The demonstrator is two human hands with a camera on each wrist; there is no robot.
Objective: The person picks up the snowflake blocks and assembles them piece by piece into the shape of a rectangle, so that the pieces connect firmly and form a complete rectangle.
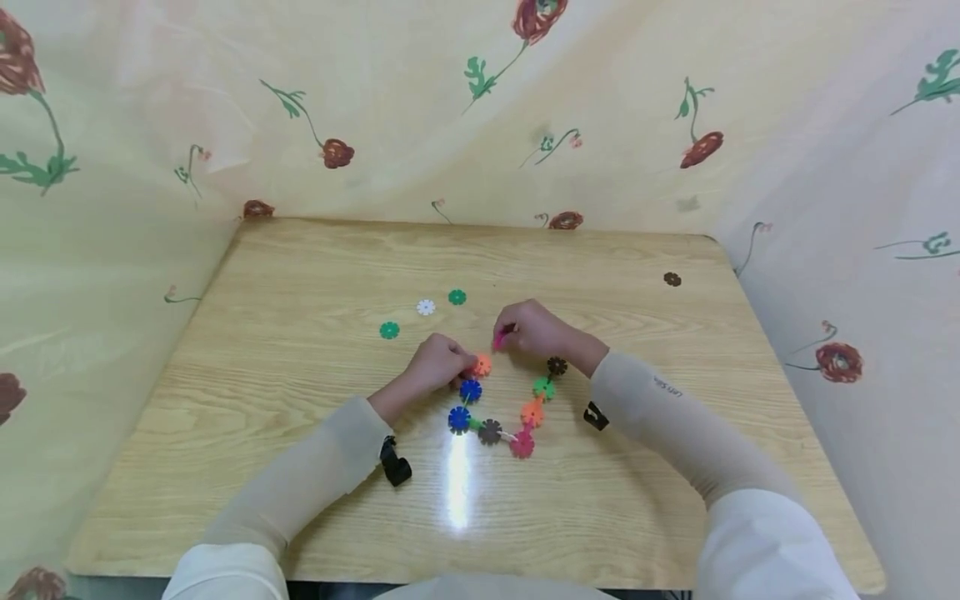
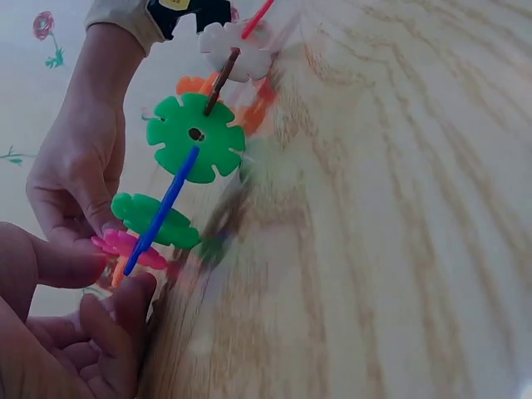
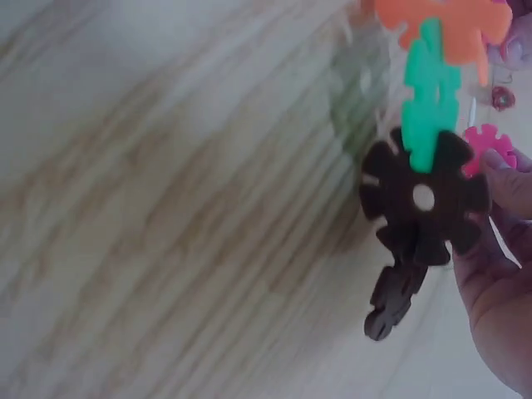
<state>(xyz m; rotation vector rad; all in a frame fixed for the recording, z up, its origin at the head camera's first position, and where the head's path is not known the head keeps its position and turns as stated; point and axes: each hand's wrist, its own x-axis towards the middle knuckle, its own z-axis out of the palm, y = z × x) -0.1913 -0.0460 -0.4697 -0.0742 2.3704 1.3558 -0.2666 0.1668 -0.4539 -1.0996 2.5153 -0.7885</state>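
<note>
A chain of notched flower-shaped plastic discs lies in a U on the table, with blue discs (image 1: 459, 420), a dark grey disc (image 1: 490, 432), a pink-red disc (image 1: 522, 444), an orange disc (image 1: 532, 412), a green disc (image 1: 543, 387) and a brown disc (image 1: 557, 366). My left hand (image 1: 437, 364) pinches the orange disc (image 1: 483, 365) at the chain's left end. Just right of it, my right hand (image 1: 534, 328) holds a loose pink disc (image 3: 490, 148) between thumb and fingers. The two held discs look close together but apart in the head view.
Two loose green discs (image 1: 389, 330) and a white disc (image 1: 426, 307) lie beyond my left hand. A lone brown disc (image 1: 672, 279) sits at the far right of the wooden table (image 1: 315, 275). Flower-patterned sheeting (image 1: 420, 108) borders the back and sides.
</note>
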